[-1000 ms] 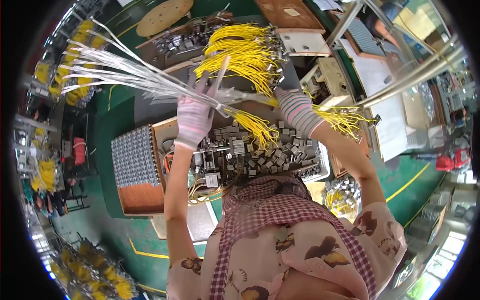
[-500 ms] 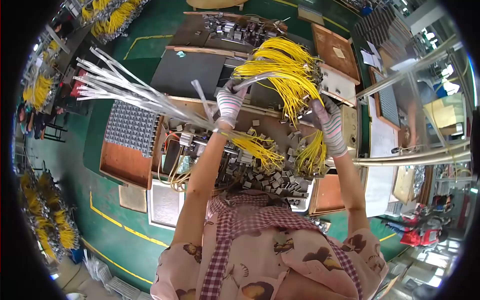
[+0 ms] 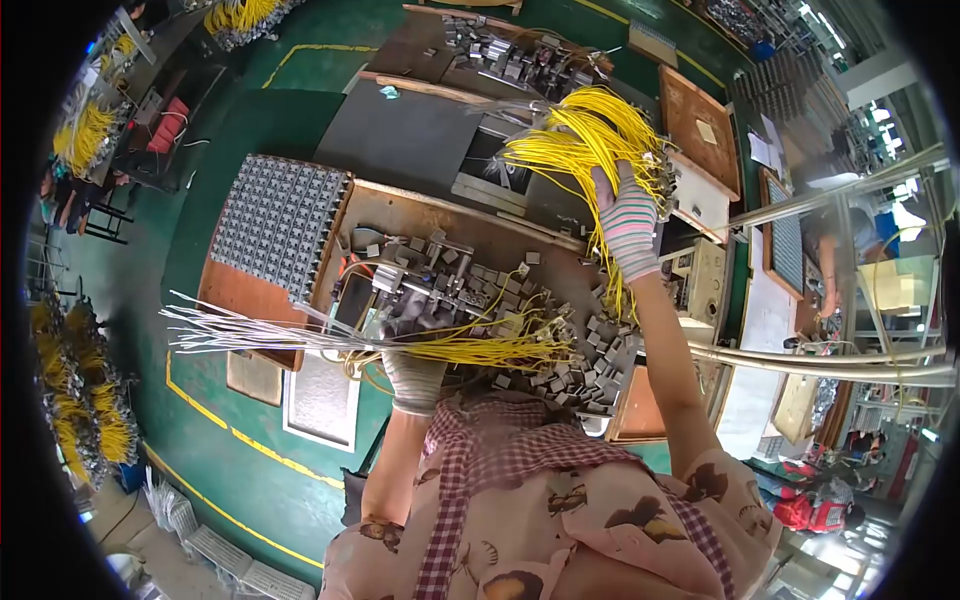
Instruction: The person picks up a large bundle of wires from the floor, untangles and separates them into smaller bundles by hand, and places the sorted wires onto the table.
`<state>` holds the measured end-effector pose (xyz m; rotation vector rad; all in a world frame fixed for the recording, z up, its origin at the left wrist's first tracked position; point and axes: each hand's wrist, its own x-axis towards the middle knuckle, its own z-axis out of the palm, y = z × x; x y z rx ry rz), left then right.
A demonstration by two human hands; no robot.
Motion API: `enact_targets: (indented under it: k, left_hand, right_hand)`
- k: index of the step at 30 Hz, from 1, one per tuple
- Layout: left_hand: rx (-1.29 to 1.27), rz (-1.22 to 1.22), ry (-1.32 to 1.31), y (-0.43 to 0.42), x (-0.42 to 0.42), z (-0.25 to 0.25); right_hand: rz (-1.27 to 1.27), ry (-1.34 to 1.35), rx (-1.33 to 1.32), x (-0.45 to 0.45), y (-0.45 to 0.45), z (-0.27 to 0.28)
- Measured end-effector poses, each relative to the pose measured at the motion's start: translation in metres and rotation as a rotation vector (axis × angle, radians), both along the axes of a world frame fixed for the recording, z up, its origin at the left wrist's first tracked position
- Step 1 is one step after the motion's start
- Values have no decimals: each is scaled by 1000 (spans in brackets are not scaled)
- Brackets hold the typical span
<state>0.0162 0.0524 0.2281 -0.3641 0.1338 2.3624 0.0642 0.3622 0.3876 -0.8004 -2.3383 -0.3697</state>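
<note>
My left hand, in a striped glove with dark fingertips, is closed around a bundle of yellow cables low over the workbench. White strands fan out from this bundle to the left. Small metal parts sit at its right end. Farther up, my right hand, gloved the same way, has its fingers closed on a larger bunch of yellow cables. That bunch curves over the bench's back edge, with metal ends on its right; some strands hang down beside the hand.
Many small metal blocks are scattered on the bench. Left stands a wooden tray with rows of grey parts. A dark board lies behind. Pale poles jut in from the right; a person in red is beyond.
My left hand has come down from the large cable bunch to the lower bundle. The white strands now lie lower and flatter. My right hand stays at the large bunch, slightly higher and farther left.
</note>
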Motion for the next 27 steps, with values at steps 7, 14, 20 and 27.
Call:
enact_targets:
  k: [7, 14, 20, 27]
  left_hand:
    - [-54, 19, 248, 11, 14, 43]
    - [-8, -36, 365, 21, 20, 69]
    - [-34, -72, 364, 20, 18, 73]
    - [-44, -204, 355, 21, 23, 86]
  right_hand:
    - [-78, -320, -138, -54, -6, -6]
    - [-113, -290, -205, -48, 10, -3]
    - [-200, -412, -136, -14, -4, 13]
    - [-54, -508, -318, -68, -3, -4]
